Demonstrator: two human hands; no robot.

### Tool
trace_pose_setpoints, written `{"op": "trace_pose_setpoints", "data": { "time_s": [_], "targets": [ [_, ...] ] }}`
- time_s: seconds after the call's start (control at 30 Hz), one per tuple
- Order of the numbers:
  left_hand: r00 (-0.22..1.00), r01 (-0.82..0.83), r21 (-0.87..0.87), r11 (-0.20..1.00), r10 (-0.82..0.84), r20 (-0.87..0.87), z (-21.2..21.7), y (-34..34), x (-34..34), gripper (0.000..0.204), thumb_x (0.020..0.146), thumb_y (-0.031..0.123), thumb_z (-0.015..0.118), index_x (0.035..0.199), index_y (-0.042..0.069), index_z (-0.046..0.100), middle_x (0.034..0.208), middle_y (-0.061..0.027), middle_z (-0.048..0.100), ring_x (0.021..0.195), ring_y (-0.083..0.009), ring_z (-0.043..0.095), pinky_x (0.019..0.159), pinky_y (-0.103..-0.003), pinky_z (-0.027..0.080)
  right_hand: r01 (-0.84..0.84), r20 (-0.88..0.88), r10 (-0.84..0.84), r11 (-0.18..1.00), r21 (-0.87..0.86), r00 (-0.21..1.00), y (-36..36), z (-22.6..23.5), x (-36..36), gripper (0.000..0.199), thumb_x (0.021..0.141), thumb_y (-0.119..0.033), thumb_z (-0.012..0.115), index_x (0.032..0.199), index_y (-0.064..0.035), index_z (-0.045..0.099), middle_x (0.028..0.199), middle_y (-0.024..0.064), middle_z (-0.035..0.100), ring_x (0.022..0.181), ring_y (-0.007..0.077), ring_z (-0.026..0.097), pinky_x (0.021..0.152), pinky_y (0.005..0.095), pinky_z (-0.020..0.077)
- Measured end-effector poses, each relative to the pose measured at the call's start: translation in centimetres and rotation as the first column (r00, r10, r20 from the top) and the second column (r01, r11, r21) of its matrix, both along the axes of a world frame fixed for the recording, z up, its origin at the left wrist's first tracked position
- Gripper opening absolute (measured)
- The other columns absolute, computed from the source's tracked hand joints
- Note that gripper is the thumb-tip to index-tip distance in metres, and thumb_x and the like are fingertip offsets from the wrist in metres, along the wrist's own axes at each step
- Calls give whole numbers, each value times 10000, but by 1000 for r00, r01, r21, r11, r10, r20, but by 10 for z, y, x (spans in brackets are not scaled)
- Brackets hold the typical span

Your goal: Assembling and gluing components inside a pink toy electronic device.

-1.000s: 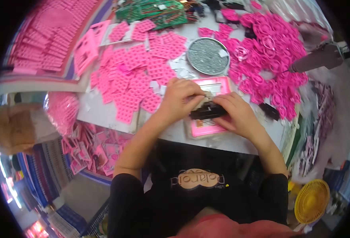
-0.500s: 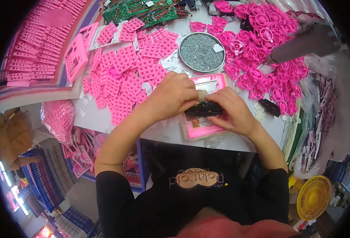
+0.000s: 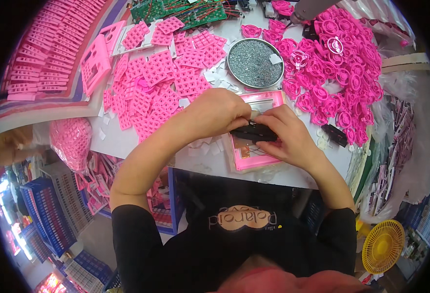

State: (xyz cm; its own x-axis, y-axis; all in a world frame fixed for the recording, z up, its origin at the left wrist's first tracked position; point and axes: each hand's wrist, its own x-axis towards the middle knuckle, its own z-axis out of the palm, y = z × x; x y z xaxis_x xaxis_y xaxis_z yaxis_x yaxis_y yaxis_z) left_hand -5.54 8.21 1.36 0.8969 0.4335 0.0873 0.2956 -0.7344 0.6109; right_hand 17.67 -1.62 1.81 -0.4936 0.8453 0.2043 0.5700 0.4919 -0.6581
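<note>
A black plastic part (image 3: 255, 132) is held over a pink rectangular casing (image 3: 262, 160) on the near edge of the table. My right hand (image 3: 293, 137) grips its right end, thumb below and fingers above. With fingertips pinched together, my left hand (image 3: 223, 112) works at the part's upper edge, near small metal bits. Whatever those fingertips pinch is too small to name. Under both hands the casing lies flat, partly covered, with a clear window strip and thin wires showing.
Behind the casing stands a round dish of small screws (image 3: 255, 63). Pink keypad pieces (image 3: 159, 71) pile up left, pink ring-shaped parts (image 3: 337, 73) right. A grey hanging tool (image 3: 315, 9) is at the far edge, near green circuit boards (image 3: 200, 14). Another black part (image 3: 334, 135) lies right.
The grey hanging tool has swung away toward the far edge. My left fingertips have shifted slightly along the black part, which now sits a little more tilted. The view has shifted slightly.
</note>
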Motion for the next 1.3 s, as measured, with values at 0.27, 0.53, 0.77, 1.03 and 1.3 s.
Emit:
{"op": "trace_pose_setpoints", "data": {
  "time_s": [0.27,0.53,0.77,1.03,1.3],
  "targets": [
    [997,24,-12,1000,-25,-78,5,-7,-1,123,804,141,734,911,81,719,813,-118,678,784,-343,660,699,-458,514,-129,85,134,990,-61,987,11,5,-1,477,692,-119,802,1107,-69,573,1068,120,563,995,340,552,819,435,504],
    [985,-161,-208,965,171,32,-13,-25,0,111,828,110,708,897,22,712,831,-140,676,797,-321,652,719,-420,512,-145,195,138,989,21,971,7,14,-6,488,669,-144,827,1083,-82,577,1045,87,571,974,315,562,798,413,517],
    [981,-187,-409,893,150,-121,2,-11,14,152,830,114,720,928,-2,721,784,-106,697,701,-219,660,658,-355,515,-119,428,13,968,222,904,-10,19,-16,313,722,-165,727,1004,-68,631,965,71,586,927,261,560,795,375,483],
    [954,-218,-589,778,44,-296,5,7,32,176,806,168,744,914,29,750,811,-124,736,730,-215,701,675,-359,544,-88,510,-100,939,332,854,-17,26,-18,218,747,-144,626,936,-40,656,910,59,570,905,234,551,773,357,461],
    [963,-202,-673,711,21,-267,14,14,24,139,841,123,715,895,-5,709,670,-43,644,619,-107,599,585,-299,483,-127,418,1,953,275,908,-11,22,-12,488,643,-176,778,1087,-4,668,1006,77,599,904,257,572,753,384,483]
  ]
}}
